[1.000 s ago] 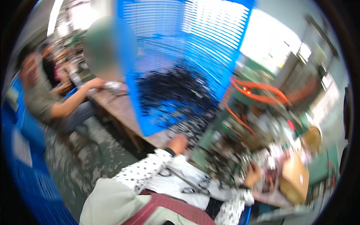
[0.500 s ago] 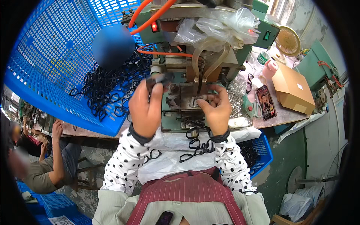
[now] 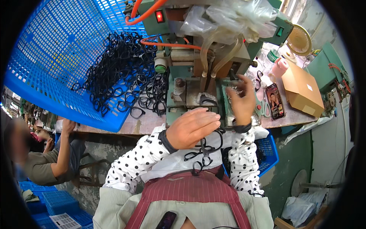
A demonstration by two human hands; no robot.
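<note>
My left hand [image 3: 192, 129] is held palm down at the front edge of the green bench machine [image 3: 176, 114], fingers stretched to the right. Just below its fingertips, a black eyeglass frame [image 3: 219, 141] hangs over other black frames [image 3: 206, 149] on white sheeting at my lap; no grip on it shows. Another black frame [image 3: 208, 100] sits on the machine's metal fixture, under two clear hoses [image 3: 221, 61]. To the right of the fixture, my right hand [image 3: 243, 101] is raised and slightly blurred, its fingers apart and nothing visible in them.
A big blue basket [image 3: 72, 114] tips toward the bench at left, black frames [image 3: 118, 72] spilling from it. On the right lie a phone [image 3: 275, 101], scissors [image 3: 264, 108], a cardboard box [image 3: 303, 89] and a pink bottle [image 3: 280, 67]. A co-worker [image 3: 45, 162] sits far left.
My left hand has come down and right from beside the fixture, where it held a dark, blurred item. My right hand has left the fixture toward the right. The view has shifted slightly.
</note>
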